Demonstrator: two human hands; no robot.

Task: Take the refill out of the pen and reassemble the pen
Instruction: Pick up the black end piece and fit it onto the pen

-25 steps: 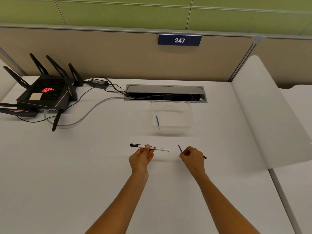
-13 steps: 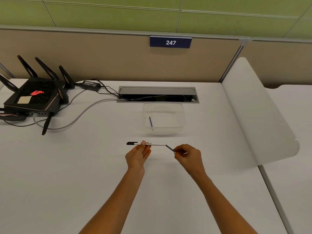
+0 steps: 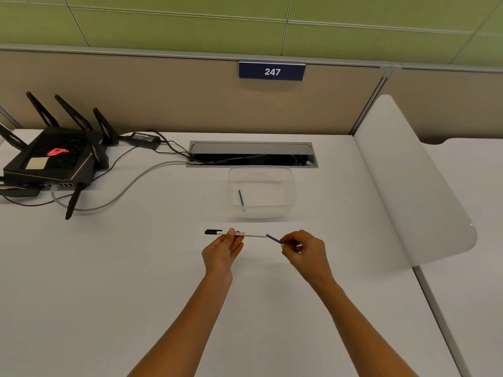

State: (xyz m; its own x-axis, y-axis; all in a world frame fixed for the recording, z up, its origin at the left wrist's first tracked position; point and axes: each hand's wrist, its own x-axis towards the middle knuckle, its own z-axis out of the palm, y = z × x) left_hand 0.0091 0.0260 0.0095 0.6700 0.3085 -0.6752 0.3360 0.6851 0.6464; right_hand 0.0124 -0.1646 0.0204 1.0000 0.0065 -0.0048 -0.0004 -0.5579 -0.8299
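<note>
Holding the white pen barrel level above the desk, the left hand pinches it near the middle between thumb and fingertips, the black capped end pointing left. The right hand is closed in a narrow pinch on a thin blue refill, which slants up and left to meet the barrel's open right end; whether its tip is already inside the barrel is hard to make out. The refill's rear part is hidden within the curled fingers. Small print on the barrel is too fine to read. Farther back, a clear plastic container sits on the desk with a second blue refill lying inside, its lower end faint through the wall. A black router stands at the left, partly cut off by the frame edge, with cables running to a cable slot. Both forearms leave the picture at the bottom.
</note>
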